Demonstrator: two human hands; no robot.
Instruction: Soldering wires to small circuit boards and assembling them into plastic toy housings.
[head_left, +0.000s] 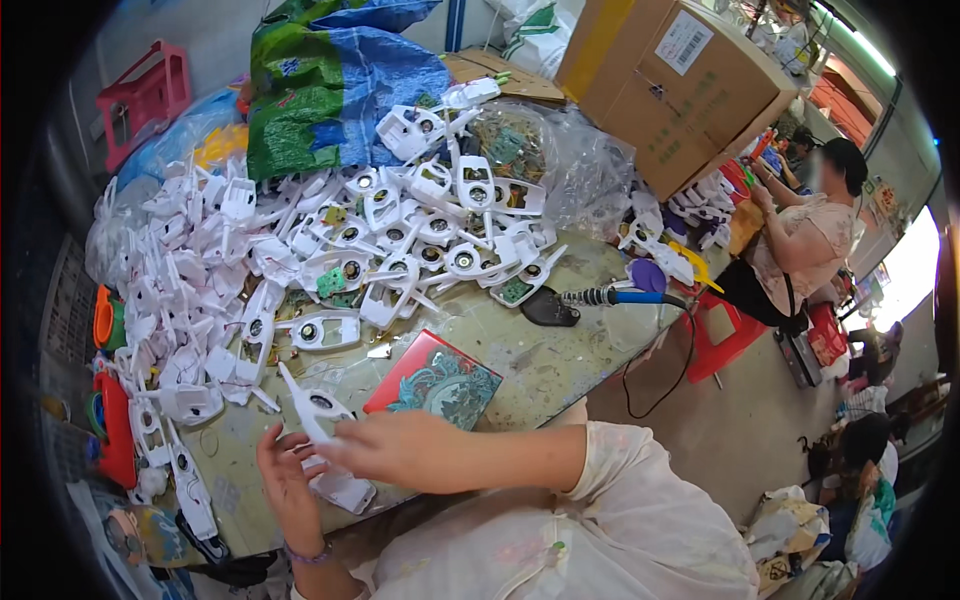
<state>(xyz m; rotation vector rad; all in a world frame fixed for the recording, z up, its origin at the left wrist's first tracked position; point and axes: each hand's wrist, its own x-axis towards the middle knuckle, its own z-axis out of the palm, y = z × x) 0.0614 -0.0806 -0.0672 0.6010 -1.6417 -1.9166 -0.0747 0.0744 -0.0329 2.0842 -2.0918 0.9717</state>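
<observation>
Near the table's front edge, my right hand [390,450] reaches in from the right, its fingers closed at the lower end of a white plastic housing [318,404]. This housing has a narrow handle and a round speaker, and it is tilted, handle up. My left hand [288,480], a bracelet on its wrist, is just left of it, palm turned inward and fingers apart and slightly bent. Nothing shows clearly in the left fingers, which are a little blurred. Below both hands, another white plastic piece [345,490] lies at the edge, partly covered by the right hand.
A large heap of white housings [200,260] covers the left and back. Near my right arm lies a red and teal box [435,380]. A soldering iron [630,297] rests in its black stand [550,308]. Behind are a carton [680,90] and a seated person [810,230].
</observation>
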